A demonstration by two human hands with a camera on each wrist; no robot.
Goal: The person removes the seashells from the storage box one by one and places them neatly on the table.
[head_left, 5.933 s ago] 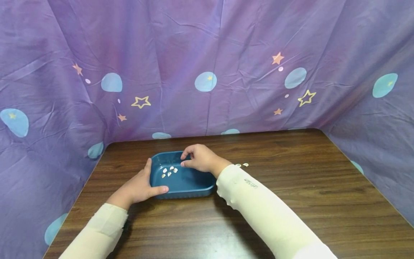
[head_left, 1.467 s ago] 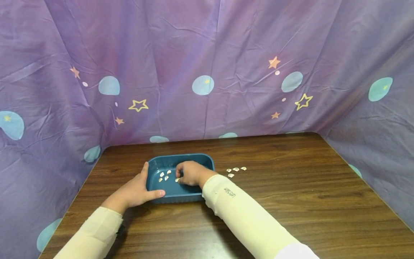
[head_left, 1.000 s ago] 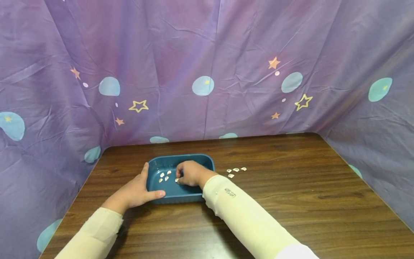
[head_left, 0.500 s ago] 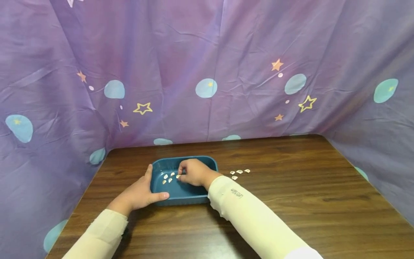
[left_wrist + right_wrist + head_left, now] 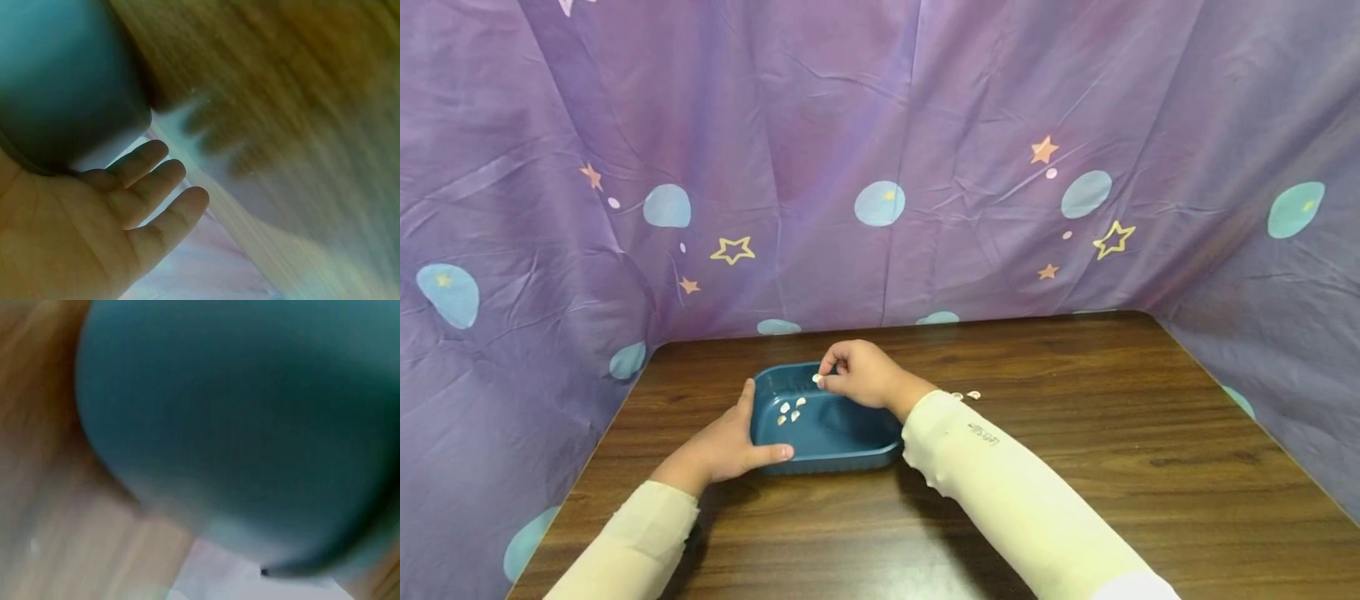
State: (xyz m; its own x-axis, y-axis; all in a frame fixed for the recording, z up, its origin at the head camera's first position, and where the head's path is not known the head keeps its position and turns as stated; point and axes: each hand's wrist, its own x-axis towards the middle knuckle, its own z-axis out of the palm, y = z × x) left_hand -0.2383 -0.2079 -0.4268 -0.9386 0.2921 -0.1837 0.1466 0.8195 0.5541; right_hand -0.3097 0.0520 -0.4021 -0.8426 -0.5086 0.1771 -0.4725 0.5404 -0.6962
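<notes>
A blue rectangular plastic tray (image 5: 827,463) stands on the table; its wall also fills much of the right wrist view. My left hand (image 5: 718,442) rests against the tray's left side, thumb lying along the front rim. In the left wrist view its other fingers stretch out straight beside the tray corner. Above the far part of the tray, my right hand (image 5: 865,373) pinches a small white shell-like piece (image 5: 817,378) between thumb and forefinger. Several similar pieces (image 5: 795,415) lie on the tray floor at its left.
More small white pieces (image 5: 973,395) lie on the table right of the tray, some hidden behind my right forearm. The brown wood-patterned table (image 5: 1075,433) reaches back to a purple curtain (image 5: 820,150) with stars and blue blobs.
The right hand has risen from the tray floor, lifting the small white piece it was pinching there towards the far rim. The left hand has stayed at the tray's left side.
</notes>
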